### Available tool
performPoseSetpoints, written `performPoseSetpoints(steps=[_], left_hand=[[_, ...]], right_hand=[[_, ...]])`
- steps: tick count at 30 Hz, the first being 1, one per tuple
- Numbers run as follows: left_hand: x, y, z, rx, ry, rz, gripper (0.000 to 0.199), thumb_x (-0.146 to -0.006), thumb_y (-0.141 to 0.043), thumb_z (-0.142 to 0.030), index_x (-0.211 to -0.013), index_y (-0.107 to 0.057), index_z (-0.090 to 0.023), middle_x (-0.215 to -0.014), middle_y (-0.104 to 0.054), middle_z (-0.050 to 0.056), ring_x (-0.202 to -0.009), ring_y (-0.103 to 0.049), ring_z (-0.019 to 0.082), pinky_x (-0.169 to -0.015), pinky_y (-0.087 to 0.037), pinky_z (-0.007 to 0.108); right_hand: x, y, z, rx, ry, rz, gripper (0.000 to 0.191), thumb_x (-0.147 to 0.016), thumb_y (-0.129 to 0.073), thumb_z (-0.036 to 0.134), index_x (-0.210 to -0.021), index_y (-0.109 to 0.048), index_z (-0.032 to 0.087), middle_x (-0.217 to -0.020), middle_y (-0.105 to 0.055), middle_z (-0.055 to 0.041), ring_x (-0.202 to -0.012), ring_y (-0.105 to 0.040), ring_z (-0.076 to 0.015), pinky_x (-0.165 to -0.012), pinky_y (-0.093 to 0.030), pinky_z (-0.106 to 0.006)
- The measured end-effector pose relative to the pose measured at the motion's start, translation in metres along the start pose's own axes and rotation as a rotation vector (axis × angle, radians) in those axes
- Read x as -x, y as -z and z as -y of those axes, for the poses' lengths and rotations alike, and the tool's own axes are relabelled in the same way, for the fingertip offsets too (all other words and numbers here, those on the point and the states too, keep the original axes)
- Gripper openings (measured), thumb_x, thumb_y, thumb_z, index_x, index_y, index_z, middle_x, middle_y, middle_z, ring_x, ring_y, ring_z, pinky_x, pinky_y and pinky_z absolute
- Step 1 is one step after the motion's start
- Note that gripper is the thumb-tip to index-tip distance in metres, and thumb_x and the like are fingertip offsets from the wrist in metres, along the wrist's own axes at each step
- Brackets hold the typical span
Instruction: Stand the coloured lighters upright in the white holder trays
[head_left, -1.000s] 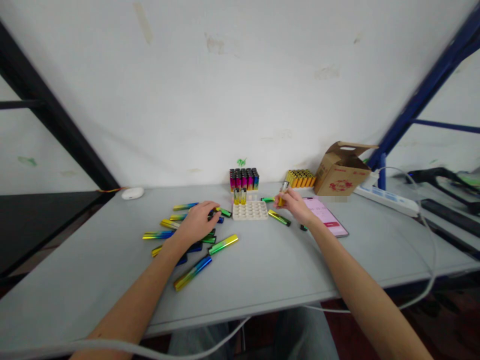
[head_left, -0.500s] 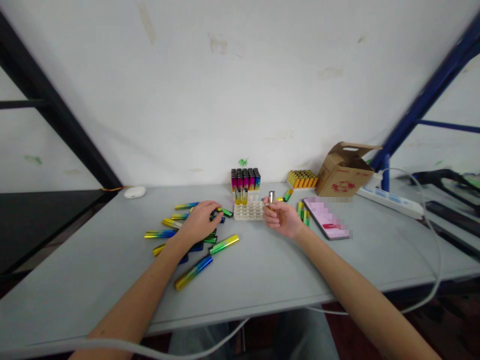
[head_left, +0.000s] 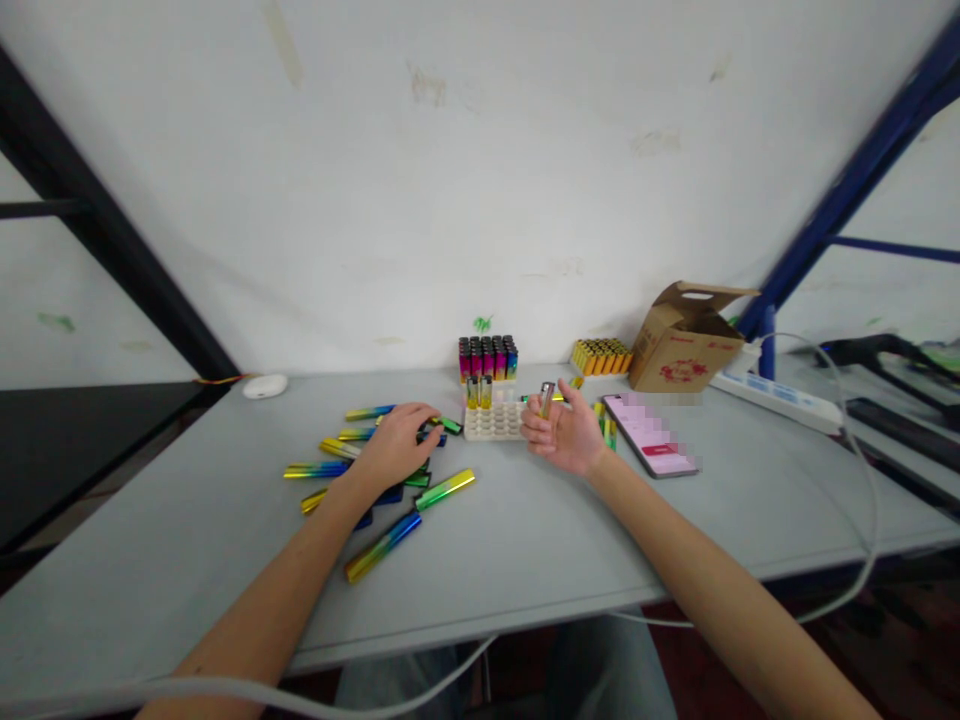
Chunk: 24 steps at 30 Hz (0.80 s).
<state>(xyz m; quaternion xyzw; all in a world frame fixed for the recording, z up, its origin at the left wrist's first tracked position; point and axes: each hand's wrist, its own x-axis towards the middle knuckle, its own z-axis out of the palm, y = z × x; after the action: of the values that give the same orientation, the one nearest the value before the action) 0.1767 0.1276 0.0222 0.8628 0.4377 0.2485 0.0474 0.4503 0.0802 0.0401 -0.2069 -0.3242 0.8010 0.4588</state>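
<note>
My right hand (head_left: 566, 435) holds a lighter (head_left: 547, 398) upright in its curled fingers, metal top uppermost, with the thumb raised off it. The white tray (head_left: 491, 425) with rows of holes lies just left of that hand, which hides its right end. Two yellow lighters (head_left: 478, 392) stand at the tray's back left. My left hand (head_left: 401, 440) rests palm down over a loose pile of shiny yellow, blue and green lighters (head_left: 315, 470), its fingers bent and the thumb apart from them. A green lighter (head_left: 450, 425) pokes out beside its fingertips. The palm hides part of the pile.
Behind the tray stands a block of dark-topped, multicoloured lighters (head_left: 487, 358). Farther right are a tray of orange-yellow lighters (head_left: 601, 356), an open cardboard box (head_left: 682, 345), a phone (head_left: 649, 435) and a white power strip (head_left: 780, 400). A white case (head_left: 265, 386) lies at the back left.
My right thumb has lifted off the lighter's top, and the lighter now leans slightly. My left hand stays over the pile. The whole view has shifted a little.
</note>
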Motion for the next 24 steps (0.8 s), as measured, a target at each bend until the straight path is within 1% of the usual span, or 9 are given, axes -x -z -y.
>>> performPoseSetpoints(steps=[2, 4, 7, 10, 15, 20, 24], left_hand=[[0.000, 0.000, 0.000, -0.002, 0.005, -0.001, 0.029, -0.087, -0.046, -0.034, -0.099, -0.065, -0.016, -0.105, -0.068, 0.012, -0.100, -0.060, 0.027, -0.094, -0.046, 0.044], [0.000, 0.000, 0.000, -0.003, 0.008, -0.006, 0.029, -0.087, -0.046, -0.034, -0.099, -0.065, -0.016, -0.104, -0.069, 0.012, -0.100, -0.060, 0.027, -0.094, -0.046, 0.043], [-0.001, 0.000, -0.001, 0.000, 0.006, -0.012, 0.029, -0.088, -0.046, -0.034, -0.098, -0.065, -0.016, -0.104, -0.069, 0.012, -0.100, -0.060, 0.027, -0.095, -0.045, 0.043], [-0.001, 0.001, -0.002, 0.005, 0.012, -0.009, 0.028, -0.088, -0.046, -0.034, -0.098, -0.065, -0.016, -0.105, -0.069, 0.012, -0.101, -0.060, 0.027, -0.095, -0.045, 0.043], [-0.001, 0.001, -0.003, 0.005, 0.020, -0.012, 0.027, -0.088, -0.046, -0.033, -0.096, -0.065, -0.017, -0.104, -0.069, 0.011, -0.101, -0.060, 0.026, -0.096, -0.045, 0.042], [-0.001, 0.001, -0.003, -0.001, 0.009, -0.009, 0.027, -0.087, -0.046, -0.033, -0.097, -0.066, -0.017, -0.105, -0.069, 0.011, -0.101, -0.060, 0.026, -0.096, -0.045, 0.042], [-0.001, 0.001, -0.002, 0.001, 0.006, -0.012, 0.026, -0.088, -0.046, -0.033, -0.096, -0.066, -0.018, -0.104, -0.069, 0.010, -0.100, -0.061, 0.026, -0.095, -0.045, 0.042]], right_hand=[[0.000, 0.000, 0.000, -0.004, 0.000, -0.014, 0.052, -0.085, -0.036, 0.066, -0.070, -0.051, 0.018, -0.057, -0.033, 0.0039, -0.048, -0.032, -0.0098, -0.041, -0.026, -0.018], [-0.001, 0.001, 0.000, 0.006, -0.013, 0.006, 0.056, -0.085, -0.035, 0.068, -0.063, -0.047, 0.018, -0.056, -0.032, 0.0038, -0.048, -0.031, -0.0091, -0.040, -0.024, -0.017], [-0.002, 0.004, -0.002, 0.046, -0.053, 0.048, 0.056, -0.084, -0.035, 0.067, -0.057, -0.041, 0.018, -0.053, -0.028, 0.0051, -0.045, -0.024, -0.0078, -0.038, -0.020, -0.017], [-0.005, 0.007, -0.004, 0.074, -0.058, 0.046, 0.054, -0.083, -0.035, 0.065, -0.055, -0.036, 0.020, -0.050, -0.023, 0.0066, -0.043, -0.018, -0.0074, -0.037, -0.018, -0.017], [-0.008, 0.010, -0.004, 0.110, -0.068, -0.056, 0.050, -0.081, -0.030, 0.062, -0.051, -0.028, 0.022, -0.046, -0.019, 0.0078, -0.040, -0.012, -0.0071, -0.034, -0.016, -0.018], [-0.009, 0.005, -0.005, 0.156, -0.056, -0.130, 0.041, -0.081, -0.027, 0.053, -0.054, -0.030, 0.022, -0.046, -0.018, 0.0083, -0.040, -0.012, -0.0079, -0.035, -0.014, -0.018], [-0.012, 0.003, -0.011, 0.197, -0.056, -0.158, 0.036, -0.081, -0.029, 0.049, -0.058, -0.031, 0.022, -0.047, -0.021, 0.0086, -0.040, -0.011, -0.0077, -0.035, -0.013, -0.018]])
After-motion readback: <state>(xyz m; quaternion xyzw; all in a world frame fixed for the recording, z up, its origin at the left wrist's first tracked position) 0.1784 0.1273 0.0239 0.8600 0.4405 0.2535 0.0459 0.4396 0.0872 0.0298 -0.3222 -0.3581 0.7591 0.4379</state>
